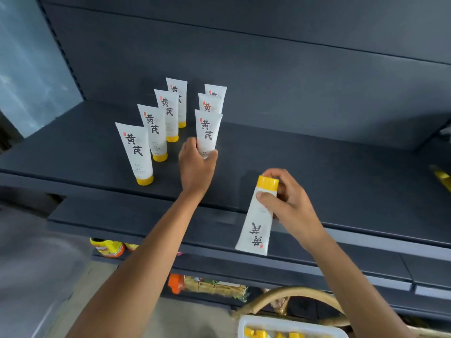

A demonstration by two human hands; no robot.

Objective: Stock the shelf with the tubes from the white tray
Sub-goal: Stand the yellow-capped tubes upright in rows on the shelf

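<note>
Head view — left hand (196, 164) fingers around standing tube (208, 132) base.

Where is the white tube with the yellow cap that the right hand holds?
The white tube with the yellow cap is right of centre in the head view, cap up in the right hand, above the dark shelf's front edge, right of the standing tubes.

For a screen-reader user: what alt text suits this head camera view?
A person's left hand sets a white tube upright on a dark shelf beside six standing tubes, while the right hand holds another tube cap-up.
</note>
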